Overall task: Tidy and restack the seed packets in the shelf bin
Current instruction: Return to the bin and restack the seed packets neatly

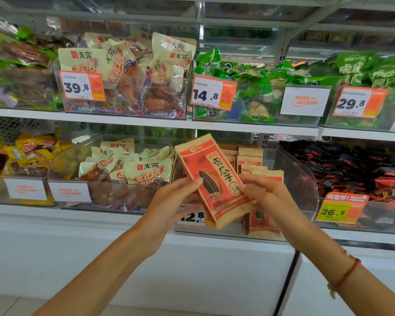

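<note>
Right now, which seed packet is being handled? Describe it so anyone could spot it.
On the lower shelf, look at the clear bin of red-and-tan packets. The seed packet is held in front, tilted, between both hands; it alone shows its whole front, a big striped seed.

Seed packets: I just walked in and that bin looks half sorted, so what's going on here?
A person is tidying it. Both hands hold one red seed packet, tilted, in front of the clear bin on the lower shelf: the left hand at its left edge, the right hand at its right edge. More seed packets stand in rows inside, and one leans near the front.
</note>
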The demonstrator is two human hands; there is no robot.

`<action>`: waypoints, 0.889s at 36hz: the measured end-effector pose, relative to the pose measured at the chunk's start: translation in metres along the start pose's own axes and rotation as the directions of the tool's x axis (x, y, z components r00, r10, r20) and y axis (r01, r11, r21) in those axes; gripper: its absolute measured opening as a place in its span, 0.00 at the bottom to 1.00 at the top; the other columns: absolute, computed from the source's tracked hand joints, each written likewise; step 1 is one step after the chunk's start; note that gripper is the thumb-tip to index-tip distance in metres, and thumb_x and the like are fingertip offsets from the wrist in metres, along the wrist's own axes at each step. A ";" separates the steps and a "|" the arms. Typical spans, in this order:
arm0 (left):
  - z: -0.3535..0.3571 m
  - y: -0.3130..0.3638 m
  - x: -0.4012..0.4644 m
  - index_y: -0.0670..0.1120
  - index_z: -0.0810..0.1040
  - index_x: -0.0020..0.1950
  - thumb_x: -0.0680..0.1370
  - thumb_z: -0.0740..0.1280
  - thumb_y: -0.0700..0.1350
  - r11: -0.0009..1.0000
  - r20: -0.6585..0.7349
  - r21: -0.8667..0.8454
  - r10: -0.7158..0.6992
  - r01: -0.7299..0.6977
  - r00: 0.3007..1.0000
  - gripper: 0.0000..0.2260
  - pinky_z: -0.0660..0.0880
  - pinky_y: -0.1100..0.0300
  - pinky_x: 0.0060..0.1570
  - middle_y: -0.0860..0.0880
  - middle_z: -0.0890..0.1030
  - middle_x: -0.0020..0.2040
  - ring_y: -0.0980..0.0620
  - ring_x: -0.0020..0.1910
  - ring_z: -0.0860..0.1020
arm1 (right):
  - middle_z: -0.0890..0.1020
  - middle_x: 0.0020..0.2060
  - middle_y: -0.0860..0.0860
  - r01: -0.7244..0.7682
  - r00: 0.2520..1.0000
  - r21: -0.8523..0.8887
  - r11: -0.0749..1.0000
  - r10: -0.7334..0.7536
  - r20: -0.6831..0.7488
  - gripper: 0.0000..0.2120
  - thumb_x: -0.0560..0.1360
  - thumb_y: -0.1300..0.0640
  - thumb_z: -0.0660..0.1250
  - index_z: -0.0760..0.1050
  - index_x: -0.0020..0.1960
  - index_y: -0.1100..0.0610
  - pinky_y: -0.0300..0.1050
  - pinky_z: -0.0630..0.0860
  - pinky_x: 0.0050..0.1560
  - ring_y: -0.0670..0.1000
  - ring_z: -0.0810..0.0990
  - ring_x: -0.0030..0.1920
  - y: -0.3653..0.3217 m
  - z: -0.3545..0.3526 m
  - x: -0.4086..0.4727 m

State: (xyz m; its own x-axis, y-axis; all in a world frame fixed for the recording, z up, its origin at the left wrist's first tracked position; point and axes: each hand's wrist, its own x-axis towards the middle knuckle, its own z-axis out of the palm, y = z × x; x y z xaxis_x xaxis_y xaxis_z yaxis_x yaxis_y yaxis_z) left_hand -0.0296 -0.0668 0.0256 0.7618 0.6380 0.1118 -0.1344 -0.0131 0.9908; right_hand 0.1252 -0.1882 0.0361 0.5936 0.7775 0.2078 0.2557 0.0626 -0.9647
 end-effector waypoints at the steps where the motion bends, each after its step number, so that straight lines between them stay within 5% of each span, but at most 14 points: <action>1: 0.000 -0.001 0.000 0.48 0.81 0.57 0.79 0.64 0.50 1.000 0.007 0.018 -0.012 0.012 1.000 0.11 0.77 0.60 0.53 0.51 0.85 0.51 0.56 0.53 0.82 | 0.85 0.46 0.49 -0.029 1.000 -0.011 1.000 0.029 0.010 0.10 0.76 0.58 0.66 0.79 0.56 0.52 0.34 0.77 0.38 0.44 0.84 0.43 0.001 -0.001 0.001; 4: 0.003 -0.007 -0.001 0.48 0.78 0.60 0.79 0.64 0.48 1.000 0.000 -0.011 -0.024 0.024 1.000 0.11 0.79 0.58 0.54 0.50 0.84 0.53 0.56 0.52 0.82 | 0.84 0.45 0.47 -0.003 1.000 -0.091 0.996 0.003 0.003 0.09 0.76 0.58 0.65 0.78 0.55 0.52 0.29 0.75 0.33 0.38 0.83 0.39 0.004 0.000 0.000; 7: 0.010 -0.012 -0.003 0.48 0.77 0.60 0.79 0.64 0.46 0.997 -0.062 -0.076 0.015 -0.020 0.998 0.10 0.80 0.64 0.45 0.48 0.84 0.53 0.56 0.50 0.83 | 0.81 0.46 0.40 0.162 0.978 -0.430 0.888 -0.202 -0.050 0.11 0.76 0.54 0.65 0.77 0.58 0.50 0.28 0.73 0.36 0.38 0.81 0.44 0.005 0.006 -0.002; 10: 0.016 -0.014 -0.003 0.48 0.77 0.60 0.79 0.65 0.45 0.993 -0.160 -0.086 0.068 -0.082 0.985 0.10 0.80 0.66 0.42 0.47 0.84 0.53 0.55 0.49 0.83 | 0.74 0.54 0.39 0.257 0.936 -0.646 0.719 -0.352 -0.019 0.24 0.71 0.46 0.70 0.70 0.66 0.48 0.32 0.72 0.47 0.40 0.74 0.52 0.004 0.017 -0.008; 14: 0.021 -0.012 -0.003 0.48 0.77 0.59 0.78 0.66 0.47 0.987 -0.198 -0.098 0.102 -0.124 0.975 0.11 0.79 0.67 0.40 0.48 0.84 0.52 0.56 0.49 0.83 | 0.65 0.61 0.38 0.319 0.913 -0.723 0.613 -0.405 0.059 0.44 0.65 0.39 0.74 0.55 0.74 0.45 0.33 0.67 0.55 0.36 0.64 0.55 0.008 0.029 -0.016; 17: 0.022 -0.011 -0.003 0.50 0.77 0.59 0.75 0.68 0.50 0.989 -0.170 -0.083 0.104 -0.120 0.980 0.13 0.79 0.67 0.40 0.49 0.83 0.53 0.57 0.50 0.83 | 0.68 0.61 0.41 0.320 0.912 -0.677 0.663 -0.410 0.029 0.43 0.64 0.42 0.75 0.57 0.73 0.44 0.29 0.67 0.51 0.36 0.68 0.52 0.011 0.029 -0.015; 21: 0.017 -0.004 -0.002 0.49 0.78 0.61 0.71 0.67 0.57 0.993 -0.079 -0.050 0.105 -0.109 0.991 0.21 0.80 0.59 0.51 0.49 0.84 0.53 0.54 0.52 0.82 | 0.75 0.49 0.34 0.257 0.963 -0.407 0.876 -0.270 0.027 0.34 0.63 0.50 0.77 0.66 0.65 0.41 0.34 0.75 0.49 0.35 0.76 0.50 0.007 0.024 -0.012; 26: 0.004 0.001 0.004 0.48 0.79 0.61 0.65 0.70 0.61 0.998 -0.001 -0.059 0.027 -0.027 1.000 0.28 0.74 0.54 0.60 0.48 0.84 0.53 0.52 0.59 0.79 | 0.79 0.50 0.43 0.124 0.986 -0.191 0.974 -0.099 0.136 0.25 0.65 0.53 0.76 0.70 0.58 0.41 0.26 0.73 0.37 0.33 0.78 0.45 0.002 0.024 -0.012; 32: -0.008 0.004 0.004 0.54 0.86 0.47 0.70 0.67 0.58 0.999 0.160 -0.047 0.008 -0.001 0.987 0.13 0.72 0.56 0.59 0.51 0.85 0.49 0.56 0.50 0.82 | 0.81 0.52 0.46 -0.019 0.967 -0.091 0.996 0.041 0.252 0.23 0.67 0.55 0.75 0.73 0.59 0.45 0.36 0.78 0.46 0.43 0.81 0.50 -0.001 0.025 -0.016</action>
State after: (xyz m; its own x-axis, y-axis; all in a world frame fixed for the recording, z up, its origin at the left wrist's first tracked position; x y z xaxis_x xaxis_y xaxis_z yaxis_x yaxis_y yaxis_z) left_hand -0.0322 -0.0586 0.0291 0.8524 0.5062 0.1306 -0.1646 0.0228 0.9861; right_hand 0.0961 -0.1850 0.0300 0.3924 0.9119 0.1204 0.3131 -0.0093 -0.9497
